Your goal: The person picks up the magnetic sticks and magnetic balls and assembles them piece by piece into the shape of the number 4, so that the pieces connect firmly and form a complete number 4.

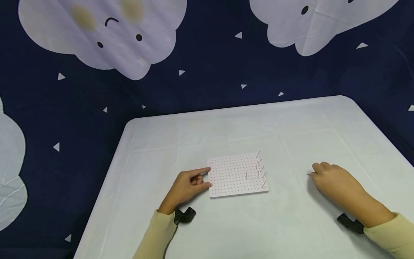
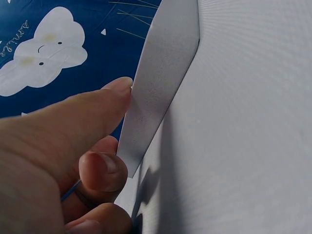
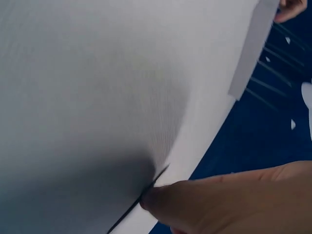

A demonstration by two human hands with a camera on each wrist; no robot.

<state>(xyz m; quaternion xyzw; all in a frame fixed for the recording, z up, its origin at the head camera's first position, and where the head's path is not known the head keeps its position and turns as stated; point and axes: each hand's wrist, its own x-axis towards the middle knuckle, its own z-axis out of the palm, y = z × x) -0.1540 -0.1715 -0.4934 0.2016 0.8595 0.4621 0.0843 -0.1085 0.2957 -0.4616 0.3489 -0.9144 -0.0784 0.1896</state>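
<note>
A white pegboard with rows of small holes lies on the table. Several thin pins stand in it, mostly along its right side, some leaning. At the board's left edge, my left hand rests its extended thumb and index finger while the other fingers curl in. The left wrist view shows a digit against the board's side wall. To the right of the board, just over the tabletop, my right hand pinches a thin dark pin between its fingertips. Its far fingers are hidden in the right wrist view.
A white cloth covers the table, whose rounded far edge meets a dark blue curtain with clouds and small triangles. Black wrist devices sit at both cuffs. Bare tabletop lies between the board and my right hand.
</note>
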